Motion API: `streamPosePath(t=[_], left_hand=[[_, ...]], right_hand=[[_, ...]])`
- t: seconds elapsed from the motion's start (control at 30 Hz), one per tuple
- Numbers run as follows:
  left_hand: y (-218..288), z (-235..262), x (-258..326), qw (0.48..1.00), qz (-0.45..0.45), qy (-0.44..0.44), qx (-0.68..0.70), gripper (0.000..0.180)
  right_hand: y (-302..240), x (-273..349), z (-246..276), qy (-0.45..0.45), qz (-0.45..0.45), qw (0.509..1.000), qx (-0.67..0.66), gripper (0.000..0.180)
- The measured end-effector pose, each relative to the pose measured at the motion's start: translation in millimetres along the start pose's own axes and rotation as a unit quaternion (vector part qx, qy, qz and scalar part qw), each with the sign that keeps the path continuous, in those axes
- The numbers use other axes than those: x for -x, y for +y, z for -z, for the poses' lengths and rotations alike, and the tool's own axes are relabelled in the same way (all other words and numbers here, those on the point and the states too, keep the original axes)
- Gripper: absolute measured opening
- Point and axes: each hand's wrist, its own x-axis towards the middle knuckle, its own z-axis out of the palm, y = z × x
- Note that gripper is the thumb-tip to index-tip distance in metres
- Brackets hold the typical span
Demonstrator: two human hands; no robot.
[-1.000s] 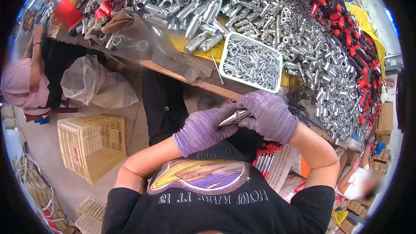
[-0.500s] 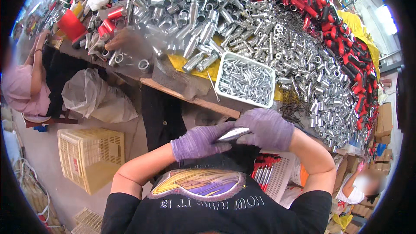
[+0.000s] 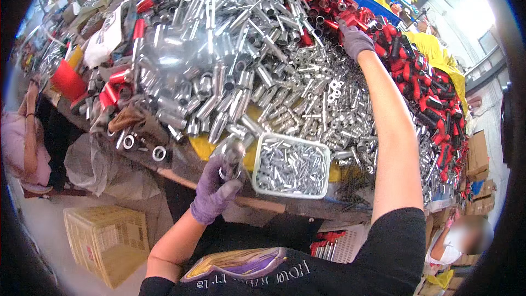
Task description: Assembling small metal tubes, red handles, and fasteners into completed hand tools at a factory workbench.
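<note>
My left hand, in a purple knit glove, is closed round a shiny metal tube and holds it up at the table's near edge, just left of the white tray of small metal pins. My right hand, gloved alike, is stretched far forward to the heap of red tubular parts. Its fingers are extended onto those parts, and their tips are partly lost among them; no part is seen gripped there.
Chrome tubes and small metal fittings heap the table. Red-and-black handles line its right side. A yellow plastic crate stands on the floor at left. One person sits at far left, another at lower right.
My hands were together before my chest, holding a shiny metal piece. They have parted: the left moved forward and left with a metal tube, the right reached far forward to the red parts.
</note>
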Motion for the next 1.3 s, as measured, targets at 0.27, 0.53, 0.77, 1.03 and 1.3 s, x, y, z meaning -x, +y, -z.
streamPosePath(t=[0.27,0.53,0.77,1.03,1.3], left_hand=[[12.3,-2.2,-23.9,0.989,0.058,-0.103,0.089,0.058],[24.7,-15.4,-30.7,0.983,-0.015,-0.166,-0.072,0.054],[46.8,-46.8,18.6,0.916,0.132,-0.365,-0.103,0.046],[24.3,-69.1,69.3,0.909,0.153,-0.381,-0.066,0.063],[28.2,-60.2,54.9,0.957,0.003,-0.274,-0.092,0.054]], right_hand=[[3.8,-12.3,-5.4,0.053,-0.028,0.997,-0.044,0.029],[-66.9,193.9,95.1,-0.017,0.022,0.702,-0.711,0.041],[-94.2,376.5,87.7,-0.002,0.005,0.709,-0.705,0.044],[-122.0,460.3,61.3,0.042,0.038,0.78,-0.623,0.047],[-13.6,392.8,25.9,0.074,-0.129,0.961,-0.233,0.021]])
